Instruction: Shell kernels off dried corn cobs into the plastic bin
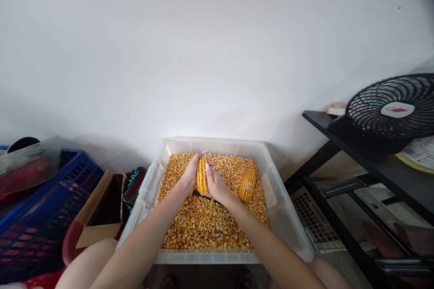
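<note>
A yellow corn cob [202, 179] stands nearly upright between my two hands, its rows of kernels facing me. My left hand [190, 173] is closed around the cob's left side. On the other side, my right hand [216, 184] is closed against it, thumb near the upper end; its other fingers are mostly hidden. Loose corn kernels [203, 230] lie in a thick layer below. A second corn cob [247, 185], some of its kernels gone, rests on them at the right. Partly buried beneath my hands is a dark tool [200, 194] with an orange bit, its kind unclear.
The kernels fill a translucent plastic bin [285, 216] against the white wall. At left are a blue basket [64, 185], an open cardboard box [103, 205] and a red basin [69, 244]. A black fan [396, 110] stands on a black table [373, 162] at right.
</note>
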Demonstrator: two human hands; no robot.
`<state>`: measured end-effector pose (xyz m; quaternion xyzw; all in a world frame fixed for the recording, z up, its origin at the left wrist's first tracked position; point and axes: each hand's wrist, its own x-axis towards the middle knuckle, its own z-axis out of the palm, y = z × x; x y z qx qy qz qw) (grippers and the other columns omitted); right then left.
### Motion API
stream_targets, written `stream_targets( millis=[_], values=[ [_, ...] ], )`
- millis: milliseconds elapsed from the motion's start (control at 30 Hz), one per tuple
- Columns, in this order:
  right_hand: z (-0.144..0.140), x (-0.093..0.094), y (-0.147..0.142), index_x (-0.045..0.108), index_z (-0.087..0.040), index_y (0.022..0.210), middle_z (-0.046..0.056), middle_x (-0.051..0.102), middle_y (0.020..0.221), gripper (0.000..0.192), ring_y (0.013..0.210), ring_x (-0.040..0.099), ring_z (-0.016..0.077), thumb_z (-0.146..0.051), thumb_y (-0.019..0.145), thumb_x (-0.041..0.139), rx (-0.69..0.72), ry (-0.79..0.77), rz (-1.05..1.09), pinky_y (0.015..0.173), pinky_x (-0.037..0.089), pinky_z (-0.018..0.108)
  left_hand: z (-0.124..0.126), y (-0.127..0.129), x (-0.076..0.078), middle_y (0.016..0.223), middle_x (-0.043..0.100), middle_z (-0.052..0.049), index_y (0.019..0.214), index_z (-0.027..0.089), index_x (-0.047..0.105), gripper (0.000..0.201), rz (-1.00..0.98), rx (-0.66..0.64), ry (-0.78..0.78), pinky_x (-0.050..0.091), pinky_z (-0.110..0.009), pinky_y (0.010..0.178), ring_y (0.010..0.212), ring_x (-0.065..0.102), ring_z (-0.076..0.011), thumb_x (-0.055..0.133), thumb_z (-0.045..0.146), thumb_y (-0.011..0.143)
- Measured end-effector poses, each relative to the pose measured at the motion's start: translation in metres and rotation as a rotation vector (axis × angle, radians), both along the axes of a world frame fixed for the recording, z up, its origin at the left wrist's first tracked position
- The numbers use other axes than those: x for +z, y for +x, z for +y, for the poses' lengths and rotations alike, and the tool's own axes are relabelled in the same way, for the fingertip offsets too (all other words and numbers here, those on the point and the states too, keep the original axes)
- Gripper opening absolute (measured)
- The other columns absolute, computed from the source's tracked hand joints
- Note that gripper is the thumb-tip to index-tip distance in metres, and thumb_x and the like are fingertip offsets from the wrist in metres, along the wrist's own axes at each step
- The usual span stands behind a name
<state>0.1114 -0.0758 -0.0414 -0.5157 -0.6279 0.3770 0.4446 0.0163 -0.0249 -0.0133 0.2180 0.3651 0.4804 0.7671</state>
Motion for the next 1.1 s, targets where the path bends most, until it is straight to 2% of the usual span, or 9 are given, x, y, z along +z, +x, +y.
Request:
stream_targets(
  millis=[100, 233, 367, 533, 667, 933, 1100],
  values=[
    [0.0, 0.001, 0.002, 0.063, -0.019, 0.101, 0.008, 0.066, 0.083, 0.062, 0.077, 0.061, 0.0206, -0.059, 0.09, 0.017, 0.001, -0.044, 0.021, 0.073, 0.046, 0.031, -0.001, -0.001, 0.006, 0.05, 0.058, -0.001, 0.061, 0.016, 0.056, 0.018, -0.007, -0.003, 0.014, 0.047, -0.025, 0.054, 0.053, 0.059, -0.0159, 0.059, 0.033, 0.068],
    [0.002, 0.008, 0.003, 0.062, -0.022, 0.104, 0.005, 0.066, 0.085, 0.057, 0.079, 0.061, 0.0196, -0.06, 0.089, 0.022, 0.009, -0.029, 0.117, 0.073, 0.045, 0.03, -0.002, 0.001, 0.012, 0.051, 0.057, 0.001, 0.063, 0.016, 0.055, 0.016, 0.004, 0.026, 0.093, 0.046, -0.024, 0.056, 0.056, 0.059, -0.0152, 0.062, 0.03, 0.064],
    [0.005, 0.008, 0.004, 0.061, -0.022, 0.102, 0.004, 0.065, 0.08, 0.051, 0.077, 0.06, 0.0192, -0.06, 0.087, 0.03, -0.008, -0.03, 0.101, 0.07, 0.044, 0.028, -0.005, 0.005, 0.01, 0.051, 0.056, 0.003, 0.066, 0.016, 0.057, 0.017, 0.042, 0.04, 0.122, 0.046, -0.024, 0.058, 0.059, 0.06, -0.0159, 0.065, 0.028, 0.059],
    [0.006, 0.0, 0.004, 0.059, -0.019, 0.078, 0.005, 0.061, 0.072, 0.054, 0.065, 0.056, 0.017, -0.061, 0.087, 0.026, -0.03, -0.051, 0.1, 0.058, 0.041, 0.026, -0.009, 0.007, 0.01, 0.052, 0.057, 0.001, 0.064, 0.016, 0.056, 0.017, 0.063, -0.025, 0.059, 0.046, -0.025, 0.058, 0.059, 0.06, -0.017, 0.064, 0.03, 0.06],
    [0.004, 0.001, 0.003, 0.051, -0.021, 0.067, 0.004, 0.056, 0.063, 0.055, 0.058, 0.051, 0.0169, -0.062, 0.087, 0.021, -0.065, -0.067, 0.057, 0.051, 0.036, 0.027, -0.009, 0.006, 0.01, 0.053, 0.057, 0.001, 0.065, 0.016, 0.056, 0.015, 0.063, -0.021, 0.095, 0.045, -0.024, 0.059, 0.059, 0.06, -0.0163, 0.064, 0.028, 0.061],
    [0.004, 0.001, 0.005, 0.05, -0.02, 0.066, 0.003, 0.055, 0.06, 0.056, 0.055, 0.051, 0.0168, -0.06, 0.088, 0.018, -0.025, -0.064, -0.019, 0.05, 0.033, 0.027, -0.009, 0.005, 0.007, 0.056, 0.062, -0.002, 0.068, 0.015, 0.063, 0.015, 0.065, -0.085, 0.154, 0.047, -0.026, 0.061, 0.062, 0.062, -0.0186, 0.059, 0.028, 0.064],
    [0.005, -0.001, 0.007, 0.059, -0.018, 0.078, 0.006, 0.061, 0.07, 0.058, 0.067, 0.057, 0.0182, -0.055, 0.091, 0.017, 0.018, 0.02, -0.02, 0.061, 0.041, 0.028, -0.011, 0.003, 0.009, 0.057, 0.065, -0.006, 0.074, 0.013, 0.068, 0.023, 0.046, -0.212, 0.038, 0.048, -0.028, 0.061, 0.063, 0.064, -0.0217, 0.057, 0.032, 0.067]
  ],
)
